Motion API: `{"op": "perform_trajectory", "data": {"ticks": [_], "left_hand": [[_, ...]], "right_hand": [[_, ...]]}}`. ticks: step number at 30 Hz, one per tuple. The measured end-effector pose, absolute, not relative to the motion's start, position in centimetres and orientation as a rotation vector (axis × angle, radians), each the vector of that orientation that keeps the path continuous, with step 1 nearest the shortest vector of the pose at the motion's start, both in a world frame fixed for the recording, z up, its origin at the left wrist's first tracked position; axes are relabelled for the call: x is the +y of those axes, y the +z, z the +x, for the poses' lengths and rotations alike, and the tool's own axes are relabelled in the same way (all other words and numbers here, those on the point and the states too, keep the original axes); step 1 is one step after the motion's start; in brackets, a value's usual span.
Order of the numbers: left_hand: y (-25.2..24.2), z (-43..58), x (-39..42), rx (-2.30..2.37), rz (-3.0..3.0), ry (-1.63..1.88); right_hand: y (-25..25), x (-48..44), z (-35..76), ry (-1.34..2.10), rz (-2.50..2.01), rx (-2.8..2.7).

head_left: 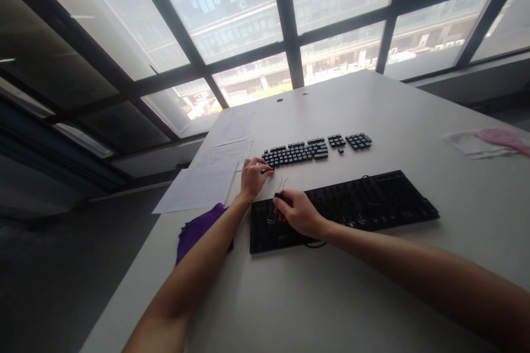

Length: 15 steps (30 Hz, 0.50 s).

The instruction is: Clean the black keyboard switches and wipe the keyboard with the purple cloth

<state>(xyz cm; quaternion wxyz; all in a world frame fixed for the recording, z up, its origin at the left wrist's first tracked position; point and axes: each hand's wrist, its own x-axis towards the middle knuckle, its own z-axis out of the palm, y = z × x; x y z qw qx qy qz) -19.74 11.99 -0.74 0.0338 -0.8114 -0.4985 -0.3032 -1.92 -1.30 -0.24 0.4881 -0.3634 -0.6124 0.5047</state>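
My right hand (pixel 298 213) is closed around a wire keycap puller (pixel 283 183), its thin prongs pointing away from me. Beneath that hand lies a black keyboard (pixel 397 204), most of its keycaps off and a few still along the near edge. Beyond it, loose black keycaps (pixel 296 153) stand in rows laid out like a keyboard. At the left end of those rows, my left hand (pixel 253 176) pinches a dark keycap (pixel 267 170) down at the table surface. The fingers partly hide this keycap.
Several printed paper sheets (pixel 199 185) lie on the left of the white table (pixel 265 298). A purple cloth (pixel 201 231) is partly under my left forearm. Pink and white cloths (pixel 492 140) lie at the right. Large windows (pixel 248 5) rise behind the table.
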Motion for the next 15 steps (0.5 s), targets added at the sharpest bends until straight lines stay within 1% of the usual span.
{"op": "perform_trajectory", "data": {"ticks": [15], "left_hand": [[-0.88, -19.96, 12.28, -1.587, -2.499, -0.968]], "right_hand": [[-0.44, -1.25, -2.01, 1.23, -0.878, -1.464]]}}
